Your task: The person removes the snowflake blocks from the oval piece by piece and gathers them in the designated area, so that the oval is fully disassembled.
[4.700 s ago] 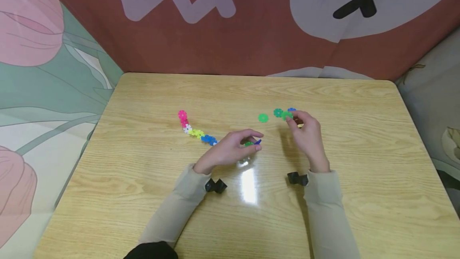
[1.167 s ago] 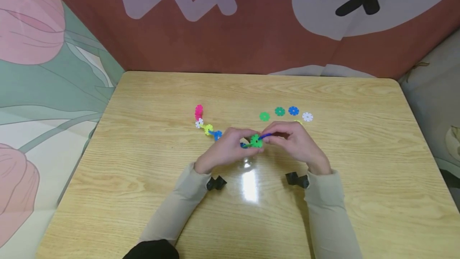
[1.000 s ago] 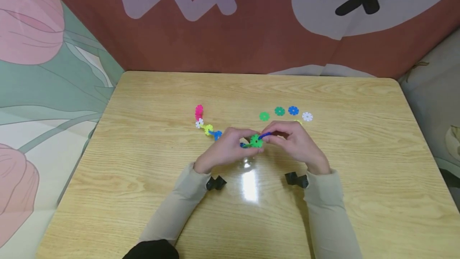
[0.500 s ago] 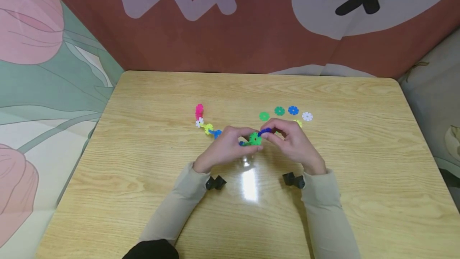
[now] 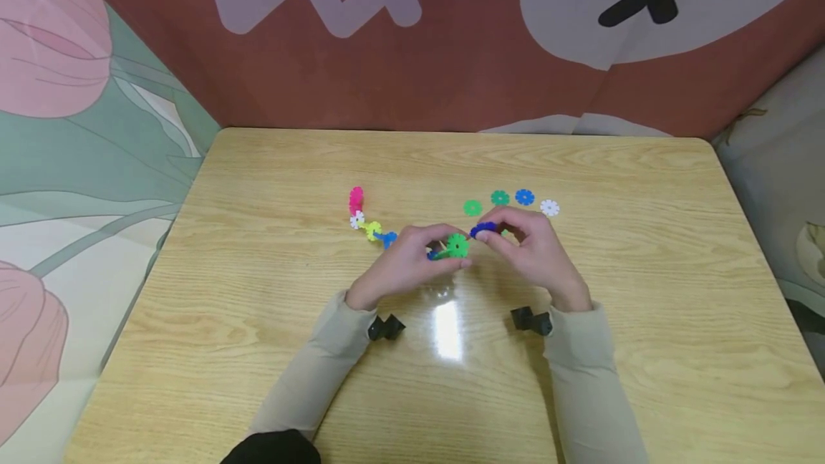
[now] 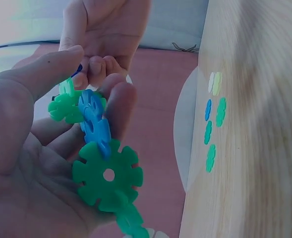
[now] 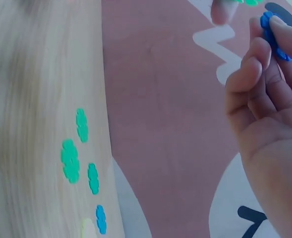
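A chain of interlocking snowflake discs [image 5: 372, 230] runs from pink through white, yellow and blue to my left hand [image 5: 409, 260]. That hand holds its near end between thumb and fingers, with a bright green disc [image 5: 457, 245] sticking out at the fingertips. In the left wrist view a large green disc [image 6: 108, 174] and a blue one [image 6: 94, 121] cross the palm. My right hand [image 5: 538, 253] pinches a dark blue snowflake disc [image 5: 483, 230] between thumb and index finger, a small gap from the green disc. Part of the chain is hidden behind the left hand.
Loose discs lie at the back right of the wooden table [image 5: 290, 378]: light green [image 5: 473, 208], darker green [image 5: 500, 197], blue [image 5: 525, 197] and white [image 5: 550, 208]. Another green disc [image 7: 70, 161] shows in the right wrist view. A printed cloth [image 5: 322, 84] hangs behind the table.
My right hand came from the loose discs to the left hand, then drew the dark blue disc slightly up and right from the green one. The chain's far end has shifted right.
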{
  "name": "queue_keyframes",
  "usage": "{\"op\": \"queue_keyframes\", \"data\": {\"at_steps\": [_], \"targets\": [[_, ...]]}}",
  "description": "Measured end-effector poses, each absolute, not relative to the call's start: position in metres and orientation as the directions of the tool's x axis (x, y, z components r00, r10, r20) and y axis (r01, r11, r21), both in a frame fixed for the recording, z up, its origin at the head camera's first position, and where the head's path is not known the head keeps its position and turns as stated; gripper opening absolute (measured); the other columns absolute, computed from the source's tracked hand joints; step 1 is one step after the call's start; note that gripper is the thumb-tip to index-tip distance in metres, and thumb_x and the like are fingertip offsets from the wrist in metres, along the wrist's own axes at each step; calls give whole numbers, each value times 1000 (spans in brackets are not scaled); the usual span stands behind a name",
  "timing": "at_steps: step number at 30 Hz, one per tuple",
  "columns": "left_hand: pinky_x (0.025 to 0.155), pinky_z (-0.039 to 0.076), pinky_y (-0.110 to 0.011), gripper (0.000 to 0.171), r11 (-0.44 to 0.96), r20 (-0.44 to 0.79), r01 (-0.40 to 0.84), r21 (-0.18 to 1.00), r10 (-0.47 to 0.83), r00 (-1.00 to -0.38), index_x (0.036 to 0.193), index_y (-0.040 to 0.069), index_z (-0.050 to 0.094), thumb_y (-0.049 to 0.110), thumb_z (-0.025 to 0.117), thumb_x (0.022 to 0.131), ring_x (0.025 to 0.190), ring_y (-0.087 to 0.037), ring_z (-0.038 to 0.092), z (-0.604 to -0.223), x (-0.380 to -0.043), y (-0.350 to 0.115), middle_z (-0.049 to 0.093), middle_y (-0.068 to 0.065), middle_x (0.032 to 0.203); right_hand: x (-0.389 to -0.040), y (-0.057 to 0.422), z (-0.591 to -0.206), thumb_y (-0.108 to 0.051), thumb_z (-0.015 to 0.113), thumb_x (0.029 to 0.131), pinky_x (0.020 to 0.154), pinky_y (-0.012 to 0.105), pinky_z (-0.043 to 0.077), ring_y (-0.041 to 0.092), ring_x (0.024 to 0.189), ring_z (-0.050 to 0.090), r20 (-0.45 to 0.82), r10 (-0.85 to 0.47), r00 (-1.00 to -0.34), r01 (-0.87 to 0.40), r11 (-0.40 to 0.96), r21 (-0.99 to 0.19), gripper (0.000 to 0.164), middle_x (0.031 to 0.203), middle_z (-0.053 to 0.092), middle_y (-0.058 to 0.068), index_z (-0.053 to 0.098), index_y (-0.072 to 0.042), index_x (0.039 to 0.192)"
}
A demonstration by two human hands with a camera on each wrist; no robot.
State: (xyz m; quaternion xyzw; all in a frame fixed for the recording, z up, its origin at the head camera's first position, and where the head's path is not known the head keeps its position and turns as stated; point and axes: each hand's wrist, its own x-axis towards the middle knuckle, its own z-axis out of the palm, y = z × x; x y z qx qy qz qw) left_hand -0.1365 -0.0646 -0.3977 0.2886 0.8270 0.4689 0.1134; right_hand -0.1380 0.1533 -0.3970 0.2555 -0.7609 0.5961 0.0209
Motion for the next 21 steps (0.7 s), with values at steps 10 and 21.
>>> {"op": "queue_keyframes", "data": {"at_steps": [10, 21], "targets": [[78, 50, -22, 37, 423, 51, 382, 822, 613, -789, 123, 14, 65, 29, 70, 89, 87, -7, 59, -395, -135, -65, 69, 2, 109, -143, 178, -392, 6, 62, 89, 75, 17, 50, 5, 84, 62, 354, -157, -922, -384, 249, -889, 8, 90, 67, -3, 68, 4, 92], [82, 50, -21, 43, 420, 16, 422, 804, 693, -721, 132, 12, 58, 25, 67, 92, 92, -9, 61, -396, -136, -66, 67, -1, 117, -147, 222, -399, -19, 61, 95, 71, 13, 45, 0, 86, 55, 95, 14, -995, -68, 600, -797, 24, 101, 65, 8, 67, -6, 115]]}}
